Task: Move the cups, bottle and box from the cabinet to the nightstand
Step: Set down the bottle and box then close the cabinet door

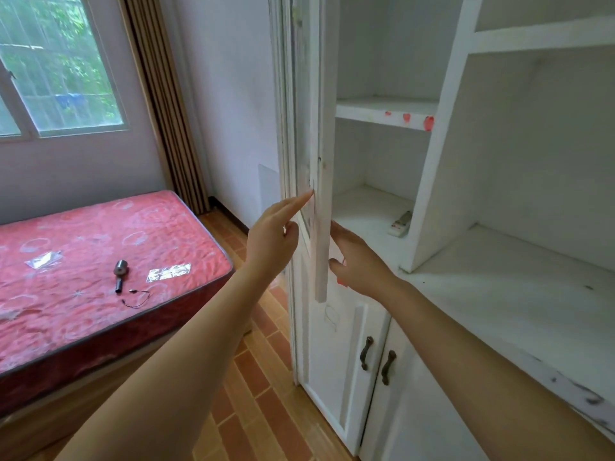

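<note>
Door (321, 181): upright, edge-on between both hands
Left hand (271, 237): fingers straight, touching door's outer face
Right hand (357, 257): relaxed, empty, just inside door

Soft daylight enters through the window (56, 71) far to the left of the hands and fills the room evenly; shadows are faint. The white cabinet (499, 161) to the right looks slightly washed out. The cabinet door (314, 128) edge above the hands is smeared by blur. Straight lines bow toward the frame edges from the wide lens.
</note>
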A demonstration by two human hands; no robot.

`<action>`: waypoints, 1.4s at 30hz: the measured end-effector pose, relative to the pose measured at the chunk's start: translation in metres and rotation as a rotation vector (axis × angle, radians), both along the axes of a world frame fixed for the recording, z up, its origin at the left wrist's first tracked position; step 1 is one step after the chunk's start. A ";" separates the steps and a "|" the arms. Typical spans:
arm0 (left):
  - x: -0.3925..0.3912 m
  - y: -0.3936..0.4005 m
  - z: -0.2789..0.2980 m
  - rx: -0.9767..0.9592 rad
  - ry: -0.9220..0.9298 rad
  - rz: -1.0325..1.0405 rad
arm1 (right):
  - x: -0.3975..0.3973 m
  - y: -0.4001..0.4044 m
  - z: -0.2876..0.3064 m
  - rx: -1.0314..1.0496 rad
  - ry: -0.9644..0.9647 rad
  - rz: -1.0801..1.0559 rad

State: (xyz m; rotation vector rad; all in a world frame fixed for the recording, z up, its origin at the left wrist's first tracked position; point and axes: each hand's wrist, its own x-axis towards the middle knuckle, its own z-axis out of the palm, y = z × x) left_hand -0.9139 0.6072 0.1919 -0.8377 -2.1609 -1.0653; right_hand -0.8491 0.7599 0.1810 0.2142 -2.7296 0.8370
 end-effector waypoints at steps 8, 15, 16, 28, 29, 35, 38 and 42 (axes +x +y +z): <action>0.005 0.038 0.005 -0.083 0.020 -0.052 | 0.016 0.037 0.000 0.032 -0.015 -0.117; -0.011 0.064 -0.003 -0.111 0.013 -0.135 | 0.024 0.062 -0.006 0.065 0.035 -0.226; -0.014 0.068 -0.005 -0.122 0.011 -0.149 | 0.025 0.066 -0.006 0.066 0.055 -0.265; -0.037 0.106 -0.009 -0.236 0.036 -0.267 | 0.019 0.100 -0.012 0.125 0.066 -0.563; -0.038 0.108 -0.009 -0.250 0.033 -0.274 | 0.018 0.101 -0.012 0.131 0.045 -0.558; -0.045 0.120 -0.006 -0.343 0.046 -0.261 | 0.016 0.102 -0.013 0.153 -0.019 -0.565; -0.049 0.125 -0.003 -0.403 0.047 -0.244 | 0.018 0.103 -0.012 0.152 -0.037 -0.566; -0.055 0.136 -0.002 -0.422 0.055 -0.228 | 0.018 0.108 -0.013 0.152 -0.048 -0.560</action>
